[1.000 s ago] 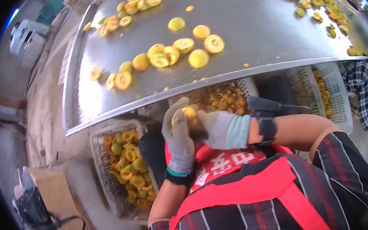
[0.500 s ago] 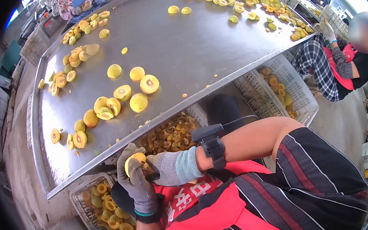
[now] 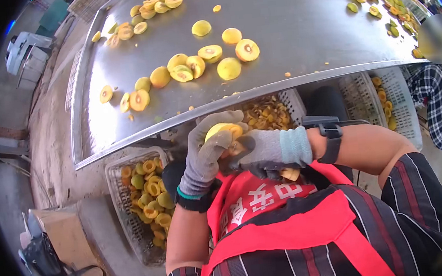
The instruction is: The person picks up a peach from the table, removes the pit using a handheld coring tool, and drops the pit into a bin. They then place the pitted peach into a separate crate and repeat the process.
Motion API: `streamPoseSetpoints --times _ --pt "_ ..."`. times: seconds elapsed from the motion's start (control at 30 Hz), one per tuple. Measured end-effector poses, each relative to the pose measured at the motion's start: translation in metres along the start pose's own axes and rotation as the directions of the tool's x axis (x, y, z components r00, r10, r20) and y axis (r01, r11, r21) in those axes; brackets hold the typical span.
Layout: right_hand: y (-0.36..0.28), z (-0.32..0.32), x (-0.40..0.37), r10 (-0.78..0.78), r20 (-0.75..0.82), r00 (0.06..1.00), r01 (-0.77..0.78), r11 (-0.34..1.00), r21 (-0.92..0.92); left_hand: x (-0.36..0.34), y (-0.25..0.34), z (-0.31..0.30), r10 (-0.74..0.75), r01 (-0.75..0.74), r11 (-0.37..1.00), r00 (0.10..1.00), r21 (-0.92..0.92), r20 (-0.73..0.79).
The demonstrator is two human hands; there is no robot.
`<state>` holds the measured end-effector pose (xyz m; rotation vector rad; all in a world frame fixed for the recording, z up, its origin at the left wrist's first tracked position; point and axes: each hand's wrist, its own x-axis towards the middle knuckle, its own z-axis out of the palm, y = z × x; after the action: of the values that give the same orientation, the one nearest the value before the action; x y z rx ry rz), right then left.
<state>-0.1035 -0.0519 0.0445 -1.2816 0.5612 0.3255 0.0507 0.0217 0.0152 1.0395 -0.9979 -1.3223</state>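
My left hand [image 3: 205, 153], in a grey knit glove, is closed round a yellow peach half [image 3: 224, 131] above the lap. Against the fruit sits my right hand [image 3: 265, 152], gloved in grey with a dark palm and wrapped round a pale-handled tool [image 3: 290, 174]. Only the handle's end shows below the fist; its working end is hidden between the hands. Just beyond them, on the metal table [image 3: 139, 116], lie several cut peach halves [image 3: 229, 68], some with the red-tinged cut face up.
A crate of hollowed peach halves [image 3: 154, 192] stands at lower left, and a crate of peach scraps [image 3: 266, 115] under the table edge. At right are another crate [image 3: 401, 99] and a seated co-worker [image 3: 432, 96]. A cardboard box [image 3: 66, 243] is at far left.
The view has swung, so table and hands appear further right. Both hands stay together at the peach half, and more of the tool's pale handle end shows.
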Motion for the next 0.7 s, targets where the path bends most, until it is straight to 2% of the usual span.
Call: streamPoseSetpoints --times 0.03,0.07,0.2,0.27,0.33,0.4,0.43,0.47,0.5,0.6,0.63,0.67,0.7 --pt "0.002 -0.001 0.000 -0.029 0.047 0.998 0.025 0.997 0.074 0.001 -0.002 0.000 0.050 -0.050 0.999 0.998 -0.005 0.042" --pt "0.009 -0.003 0.003 -0.107 0.067 0.992 0.099 0.988 0.118 -0.002 -0.001 0.004 0.029 -0.026 0.993 0.999 -0.117 0.021" --pt "0.008 0.003 -0.001 -0.012 -0.012 1.000 0.015 0.965 0.263 0.000 -0.004 0.005 0.075 -0.072 0.993 0.997 -0.097 0.031" --pt "0.010 0.006 -0.001 -0.040 -0.003 0.999 0.039 0.963 0.267 -0.003 -0.007 0.006 0.076 -0.065 0.972 0.996 -0.224 0.041" --pt "0.011 0.006 -0.004 -0.071 0.004 0.997 0.067 0.960 0.272 -0.003 -0.007 0.004 0.068 -0.052 0.972 0.996 -0.229 0.063" --pt "0.011 0.005 -0.007 -0.034 0.260 0.965 -0.141 0.769 0.623 -0.002 -0.006 0.004 0.061 -0.040 0.972 0.995 -0.231 0.083" --pt "0.011 0.006 -0.007 -0.032 0.265 0.964 -0.144 0.772 0.619 0.000 -0.007 0.007 0.124 -0.098 0.954 0.989 -0.284 0.076" --pt "0.010 0.009 -0.008 -0.094 0.272 0.958 -0.117 0.737 0.666 0.001 -0.007 0.010 0.186 -0.153 0.929 0.980 -0.336 0.068" --pt "0.010 0.011 -0.009 -0.156 0.275 0.949 -0.091 0.699 0.709 0.001 -0.008 0.012 0.189 -0.158 0.929 0.980 -0.334 0.065" --pt "0.017 0.015 -0.008 -0.215 0.239 0.947 -0.027 0.689 0.725 0.001 -0.012 0.019 0.216 -0.200 0.890 0.976 -0.410 -0.007" --pt "0.017 0.018 -0.007 -0.217 0.239 0.946 -0.025 0.689 0.724 -0.001 -0.013 0.023 0.224 -0.239 0.895 0.971 -0.376 -0.083" --pt "0.017 0.021 -0.007 -0.172 0.176 0.969 -0.010 0.687 0.726 -0.001 -0.013 0.024 0.233 -0.275 0.899 0.959 -0.341 -0.160" --pt "0.016 0.023 -0.006 -0.126 0.112 0.986 0.005 0.687 0.727 0.000 -0.016 0.023 0.234 -0.277 0.898 0.959 -0.342 -0.161"
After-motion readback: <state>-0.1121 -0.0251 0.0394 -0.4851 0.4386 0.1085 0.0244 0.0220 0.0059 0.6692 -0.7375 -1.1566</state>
